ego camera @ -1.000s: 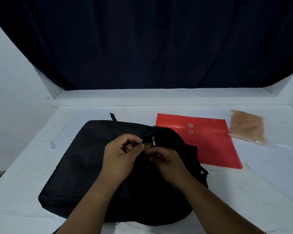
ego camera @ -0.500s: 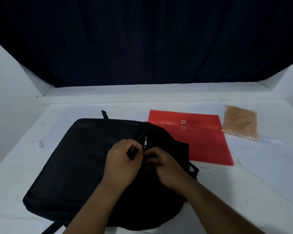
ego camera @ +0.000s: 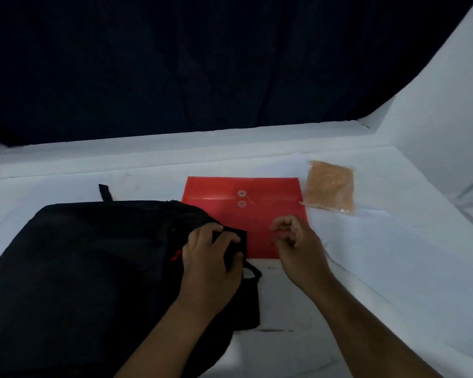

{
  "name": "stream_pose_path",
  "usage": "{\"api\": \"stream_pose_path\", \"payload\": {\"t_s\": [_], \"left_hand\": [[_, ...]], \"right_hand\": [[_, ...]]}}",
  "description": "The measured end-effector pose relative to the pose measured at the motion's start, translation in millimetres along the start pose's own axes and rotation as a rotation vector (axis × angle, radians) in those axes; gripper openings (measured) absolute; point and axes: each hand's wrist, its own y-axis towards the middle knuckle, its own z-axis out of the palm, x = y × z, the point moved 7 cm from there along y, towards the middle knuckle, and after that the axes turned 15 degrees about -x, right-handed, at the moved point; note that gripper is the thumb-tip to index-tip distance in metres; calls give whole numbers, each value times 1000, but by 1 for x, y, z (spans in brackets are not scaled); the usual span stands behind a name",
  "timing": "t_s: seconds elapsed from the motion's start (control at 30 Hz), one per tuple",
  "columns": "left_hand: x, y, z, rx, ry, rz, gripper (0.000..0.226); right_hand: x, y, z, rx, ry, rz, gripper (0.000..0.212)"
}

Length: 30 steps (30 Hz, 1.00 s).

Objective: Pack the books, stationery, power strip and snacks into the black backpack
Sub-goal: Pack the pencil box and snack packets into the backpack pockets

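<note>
Since the earlier frames, both hands have left the zip at the middle of the black backpack [ego camera: 88, 268], and the view has swung right, so the pack now sits at the left of my picture.

1. Left hand [ego camera: 210, 266]: I see its fingers [ego camera: 219, 236] curled over the right-hand edge of the backpack, pinching a fold of black fabric against the thumb.
2. Right hand [ego camera: 295, 241]: it hovers above the near right corner of the red envelope folder [ego camera: 246, 214]. The fingers are loosely curled and hold nothing. I cannot tell whether they touch the folder.

Hidden or unclear:
- The backpack's left and near portions run out of frame.
- I cannot find the zip pull; the black fabric swallows most detail in the dim light.
- A small red mark shows beside the left hand; I cannot identify it.
- The backpack overlaps the folder's left near corner.

Appearance of the task items: the backpack lies flat on the white worktop [ego camera: 380, 268], matte black, with a short strap loop [ego camera: 105, 191] standing off its far edge. The folder lies flat just right of it, with two round button fasteners and a thin string. A clear snack bag [ego camera: 329, 186] of tan contents lies at the folder's far right corner. A dark curtain [ego camera: 202, 64] hangs behind the worktop.
</note>
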Motion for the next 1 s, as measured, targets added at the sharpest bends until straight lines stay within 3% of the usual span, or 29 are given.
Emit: {"api": "stream_pose_path", "payload": {"t_s": [0.13, 0.27, 0.47, 0.63, 0.7, 0.83, 1.0], "left_hand": [[-3, -14, 60, 139, 128, -17, 29], [1, -19, 77, 149, 241, 11, 36], [5, -14, 78, 130, 266, -24, 30], [6, -14, 79, 127, 282, -19, 29], [7, -14, 79, 128, 282, -24, 28], [7, -14, 79, 132, 283, -29, 29], [7, -13, 79, 129, 281, -30, 29]], "right_hand": [[-26, 38, -48, -133, -145, -60, 36], [-49, 80, -72, -191, -370, -161, 50], [-79, 127, -58, -114, -621, -209, 83], [-106, 141, -37, 13, -743, -197, 95], [-117, 138, -35, 5, -792, -237, 85], [-112, 133, -39, -188, -745, -406, 49], [-106, 140, -53, -311, -560, -332, 26]]}}
